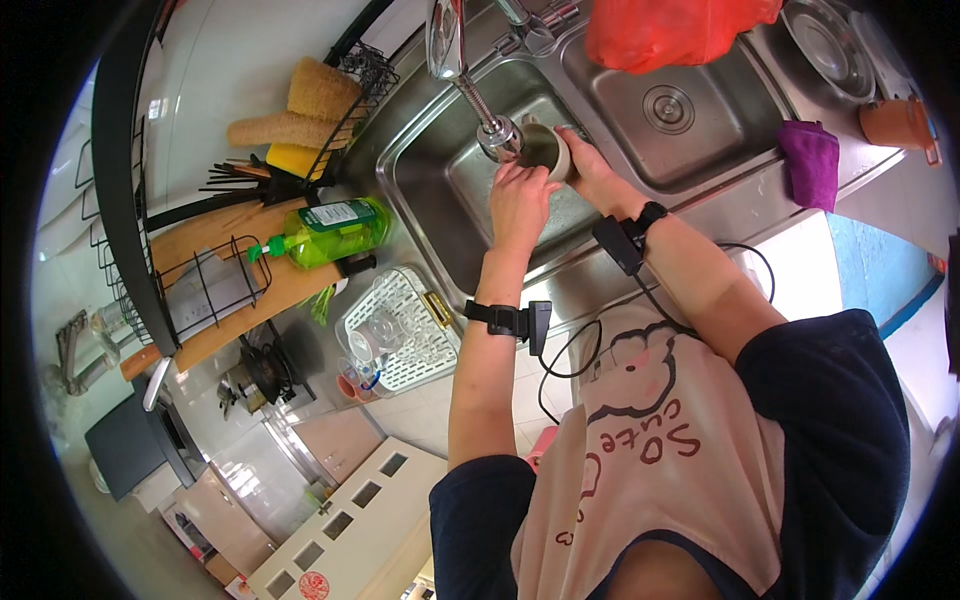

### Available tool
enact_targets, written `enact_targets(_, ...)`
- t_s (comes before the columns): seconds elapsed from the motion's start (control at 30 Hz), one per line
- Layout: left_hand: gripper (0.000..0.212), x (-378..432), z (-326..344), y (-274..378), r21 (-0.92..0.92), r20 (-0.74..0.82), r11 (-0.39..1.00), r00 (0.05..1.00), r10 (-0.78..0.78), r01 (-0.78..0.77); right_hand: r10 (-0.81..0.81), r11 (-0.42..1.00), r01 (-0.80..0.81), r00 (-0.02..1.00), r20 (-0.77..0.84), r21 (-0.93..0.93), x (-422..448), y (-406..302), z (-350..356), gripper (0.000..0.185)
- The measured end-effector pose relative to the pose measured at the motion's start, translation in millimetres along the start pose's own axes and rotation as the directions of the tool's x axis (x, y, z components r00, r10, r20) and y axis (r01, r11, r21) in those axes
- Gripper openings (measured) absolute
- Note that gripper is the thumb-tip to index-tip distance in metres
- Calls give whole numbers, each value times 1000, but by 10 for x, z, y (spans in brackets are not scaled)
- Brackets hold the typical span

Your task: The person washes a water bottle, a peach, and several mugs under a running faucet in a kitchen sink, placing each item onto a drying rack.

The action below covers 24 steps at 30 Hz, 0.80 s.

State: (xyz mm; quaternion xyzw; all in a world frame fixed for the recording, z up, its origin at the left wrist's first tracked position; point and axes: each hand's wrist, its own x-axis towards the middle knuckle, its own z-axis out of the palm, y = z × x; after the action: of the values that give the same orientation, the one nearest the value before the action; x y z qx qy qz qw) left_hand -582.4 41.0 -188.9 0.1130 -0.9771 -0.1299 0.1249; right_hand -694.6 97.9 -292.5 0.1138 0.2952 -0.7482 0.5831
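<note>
A light-coloured mug (561,156) with a dark greenish inside is held over the left sink basin (427,180), its handle on the far side. My right hand (591,166) grips its right wall. The bent fingers of my left hand (520,201) are at the mug's near left rim, and the thumb reaches along its side. Right beside the mug's opening is the metal head of the pull-out faucet (498,138). Whether water is running from it is hard to tell. My left fingertips are partly hidden.
A red plastic bag (675,34) overhangs the right basin (705,146). A purple cloth (810,165) drapes over the counter edge. To the left stand a green dish soap bottle (334,234) and a white drain rack (420,337) with glasses. Cables hang from both wrist straps.
</note>
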Motion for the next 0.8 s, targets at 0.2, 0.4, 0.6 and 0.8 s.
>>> enact_targets(0.2,14,-94,-119,-110,-21,162,983,970,184,-183,332,941,-337,940,82,44,-289,-87,54,41)
enact_targets(0.4,31,-88,130,-66,96,300,994,954,15,-46,231,967,-237,970,-70,-95,-107,110,-48,39)
enact_targets(0.6,49,234,132,-10,-252,531,845,797,-288,472,109,993,-111,992,61,27,-21,127,-105,38)
enact_targets(0.8,40,22,190,-236,79,389,997,921,-20,-12,108,994,-108,993,-55,1,-11,83,-70,39)
